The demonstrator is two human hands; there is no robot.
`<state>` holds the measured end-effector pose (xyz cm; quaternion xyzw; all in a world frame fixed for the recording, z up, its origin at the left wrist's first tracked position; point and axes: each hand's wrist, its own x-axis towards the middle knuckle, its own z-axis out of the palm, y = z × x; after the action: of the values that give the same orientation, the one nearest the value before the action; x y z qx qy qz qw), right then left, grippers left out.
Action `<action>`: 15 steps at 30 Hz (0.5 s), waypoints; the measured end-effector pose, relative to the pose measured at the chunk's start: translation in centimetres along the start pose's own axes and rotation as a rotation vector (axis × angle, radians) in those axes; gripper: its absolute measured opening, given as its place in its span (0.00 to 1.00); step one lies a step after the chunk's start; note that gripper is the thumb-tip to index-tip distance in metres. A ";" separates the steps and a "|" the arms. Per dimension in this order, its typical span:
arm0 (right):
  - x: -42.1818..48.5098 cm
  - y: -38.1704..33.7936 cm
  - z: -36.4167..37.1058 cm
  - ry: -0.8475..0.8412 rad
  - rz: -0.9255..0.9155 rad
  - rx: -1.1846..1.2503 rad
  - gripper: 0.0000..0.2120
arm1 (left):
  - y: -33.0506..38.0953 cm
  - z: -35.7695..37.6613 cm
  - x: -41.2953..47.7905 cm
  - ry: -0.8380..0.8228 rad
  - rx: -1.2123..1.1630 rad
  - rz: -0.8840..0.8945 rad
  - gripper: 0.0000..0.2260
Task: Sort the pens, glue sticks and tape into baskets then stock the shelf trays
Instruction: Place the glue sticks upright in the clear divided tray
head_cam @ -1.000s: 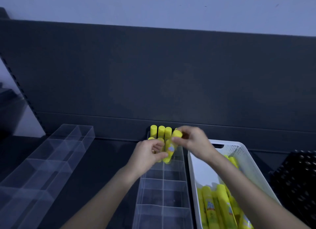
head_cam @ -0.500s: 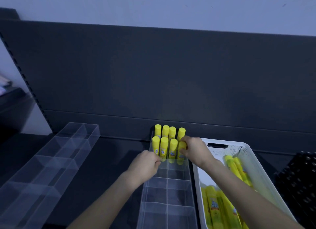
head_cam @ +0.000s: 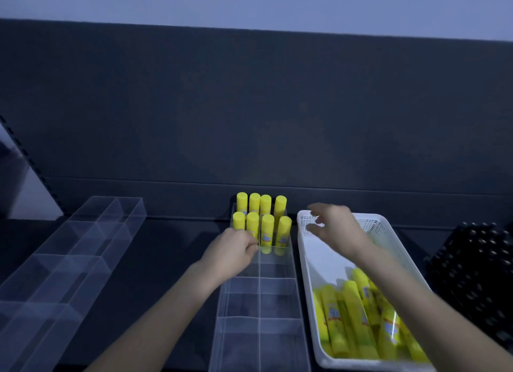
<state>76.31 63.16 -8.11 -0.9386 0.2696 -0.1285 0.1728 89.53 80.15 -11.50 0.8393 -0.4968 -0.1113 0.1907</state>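
The fingers (head_cam: pixel 249 246) of the left hand (head_cam: pixel 231 253) are curled in tight against the left wall of the clear divided tray (head_cam: pixel 277 296), right at the foot of the front-left standing stick. I cannot tell whether they grip the wall, pinch a stick, or only press there. The wrist and bare forearm run back toward me across the dark shelf (head_cam: pixel 155 260).

The right hand (head_cam: pixel 336 231) is blurred. Its fingers (head_cam: pixel 315 207) are loosely spread, thumb well apart from forefinger, with nothing in them, and it hovers over the far end of the white basket (head_cam: pixel 305 260).

Eight yellow standing glue sticks (head_cam: pixel 267 227) fill the tray's farthest compartments, caps up, in two rows of four. The two on the right lean a little to the right. Each has a small blue and orange label low on the body, but the writing is too small to read. The nearer compartments show only clear plastic.

Just to the right of the tray, more loose glue sticks (head_cam: pixel 358 321) lie heaped on their sides at the near end of the white basket. They carry the same blue and orange labels, also illegible.

A second clear tray (head_cam: pixel 83 241) sits well off to the left, angled. A black perforated basket (head_cam: pixel 477 274) stands at the far right. The dark back panel (head_cam: pixel 249 107) rises behind everything.
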 end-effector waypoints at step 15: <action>-10.1 8.4 -3.9 -0.507 0.385 -0.163 0.16 | 15.0 5.6 0.5 -0.307 0.578 0.201 0.16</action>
<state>62.84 61.01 -9.43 -0.8833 0.4000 0.1661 0.1797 75.75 72.00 -10.11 0.7790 -0.6109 -0.0714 -0.1221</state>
